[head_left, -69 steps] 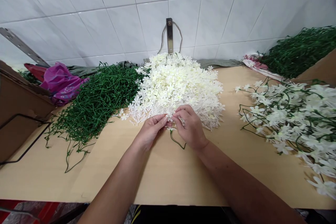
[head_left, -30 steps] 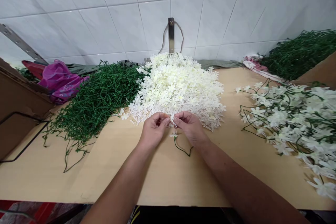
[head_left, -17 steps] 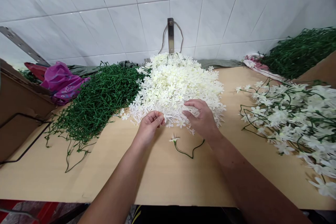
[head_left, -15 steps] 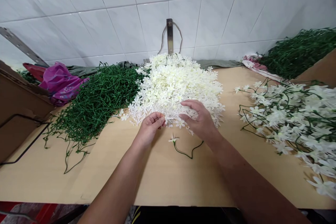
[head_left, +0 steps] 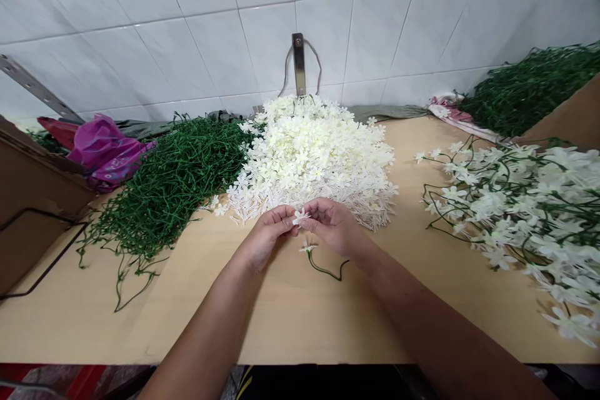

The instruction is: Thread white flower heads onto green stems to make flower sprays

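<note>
At the bottom of the frame, the tan tabletop (head_left: 276, 325) ran under both forearms. Just below the fingers, lower center, lay one stemmed flower (head_left: 307, 248), petals at its L end; its thin green stem (head_left: 328, 274), smooth & kinked, ran L to R, tip near the R wrist, so the R hand was nearer.

Above it, the L hand (head_left: 269, 234) and R hand (head_left: 340, 231) met, thumbs & index fingers pinching a small white flower (head_left: 300, 217) btwn them. It sat right at the fingertips, petals splayed; too small to tell its long axis. The other fingers were curled in.

Just beyond, center, rose a heap of loose white blossoms (head_left: 319, 144), thin & fabric-like, w/ spiky pale ends along the near edge. To its L, a wiry tangle of green stems (head_left: 175, 181), prob. plastic. At the R edge, a pile of stemmed white flowers (head_left: 520, 200).

Farther back: crinkled purple bag (head_left: 105, 153) upper L, metal bracket (head_left: 299, 65) upper center, glossy tiled wall (head_left: 384, 25) behind.
</note>
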`<state>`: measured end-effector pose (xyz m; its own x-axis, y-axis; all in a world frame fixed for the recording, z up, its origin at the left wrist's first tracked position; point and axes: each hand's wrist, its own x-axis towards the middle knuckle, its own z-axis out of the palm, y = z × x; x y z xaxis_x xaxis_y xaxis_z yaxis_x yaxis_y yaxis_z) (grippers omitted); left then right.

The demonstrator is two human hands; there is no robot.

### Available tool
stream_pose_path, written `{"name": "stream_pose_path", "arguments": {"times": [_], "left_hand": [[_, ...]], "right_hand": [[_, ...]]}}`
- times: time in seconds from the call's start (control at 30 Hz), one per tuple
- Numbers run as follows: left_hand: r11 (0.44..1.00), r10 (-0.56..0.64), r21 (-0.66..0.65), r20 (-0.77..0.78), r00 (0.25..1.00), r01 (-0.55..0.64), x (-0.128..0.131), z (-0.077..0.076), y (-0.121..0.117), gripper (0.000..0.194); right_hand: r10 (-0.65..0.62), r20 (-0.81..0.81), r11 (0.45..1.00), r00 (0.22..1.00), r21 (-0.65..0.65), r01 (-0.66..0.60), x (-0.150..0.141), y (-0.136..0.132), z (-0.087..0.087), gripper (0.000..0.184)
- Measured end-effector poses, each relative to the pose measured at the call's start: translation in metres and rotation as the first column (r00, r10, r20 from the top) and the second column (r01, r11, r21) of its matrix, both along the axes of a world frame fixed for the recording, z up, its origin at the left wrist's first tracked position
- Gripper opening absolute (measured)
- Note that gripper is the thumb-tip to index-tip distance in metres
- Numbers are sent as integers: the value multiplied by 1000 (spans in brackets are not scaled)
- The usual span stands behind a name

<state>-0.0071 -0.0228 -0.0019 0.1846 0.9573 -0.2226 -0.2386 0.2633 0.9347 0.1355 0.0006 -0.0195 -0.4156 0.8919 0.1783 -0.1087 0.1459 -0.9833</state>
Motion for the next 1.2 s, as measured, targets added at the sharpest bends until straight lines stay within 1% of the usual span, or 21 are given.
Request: {"name": "stream_pose_path", "arguments": {"times": [0.1,0.27,0.33,0.4,0.43,0.47,0.5,0.53,0.57,0.63,0.67,0.7,0.73,0.77,0.83,0.9,1.0,1.03,1.1,1.13,1.2], "left_hand": [[1000,-20,15,-15,1000,21,1,-1,0,14],[999,-30,36,-53,998,32,1,-2,2,16],[995,10,95,-129,992,2,3,-1,0,17],[974,109,221,-290,951,-44,8,1,-6,17],[953,159,302,-400,903,-34,13,2,-11,17],[927,194,375,-520,832,18,19,2,-17,17],[899,212,424,-641,737,110,25,3,-23,17],[870,213,436,-755,620,232,33,3,-29,19],[839,216,420,-841,497,345,41,2,-35,20],[793,261,368,-925,276,485,57,1,-42,25],[780,292,349,-937,191,519,65,1,-44,26],[772,321,338,-938,128,538,71,1,-44,28],[766,343,330,-936,84,551,76,1,-43,29],[763,359,327,-932,57,558,81,2,-41,31],[757,353,305,-935,31,577,88,5,-36,35],[760,295,239,-955,7,605,93,6,-31,35],[743,196,144,-981,-8,654,99,2,-26,22],[733,188,145,-982,6,665,99,0,-26,18],[722,198,192,-978,67,664,95,-5,-25,15],[729,205,224,-973,106,647,92,-7,-25,14],[763,203,277,-960,191,584,80,-8,-24,9]], "right_hand": [[-12,22,1000,1000,10,12,-2,-1,1,18],[-89,103,994,991,68,82,-1,-2,4,11],[-117,125,991,985,84,107,3,-1,8,11],[-147,100,986,984,91,138,10,1,12,12],[-167,68,983,984,88,161,15,4,14,14],[-191,28,979,981,78,189,20,6,16,15],[-224,-15,973,974,61,225,25,9,18,17],[-260,-54,964,964,41,263,30,12,19,19],[-294,-85,955,952,22,297,35,15,20,21],[-337,-124,941,933,-7,339,41,19,19,23],[-343,-131,939,930,-12,345,42,21,18,24],[-344,-131,938,930,-13,345,43,22,18,24],[-342,-127,939,931,-11,344,43,22,17,23],[-340,-119,940,933,-6,341,43,22,17,23],[-333,-108,942,937,2,336,43,22,18,20],[-328,-116,944,938,1,330,44,22,19,19],[-338,-156,941,928,-20,339,47,23,19,19],[-342,-164,939,925,-27,342,48,23,19,19],[-348,-169,937,922,-43,346,51,24,18,20],[-348,-165,937,923,-50,345,51,25,17,21],[-344,-160,939,925,-60,339,52,25,17,21]]}}
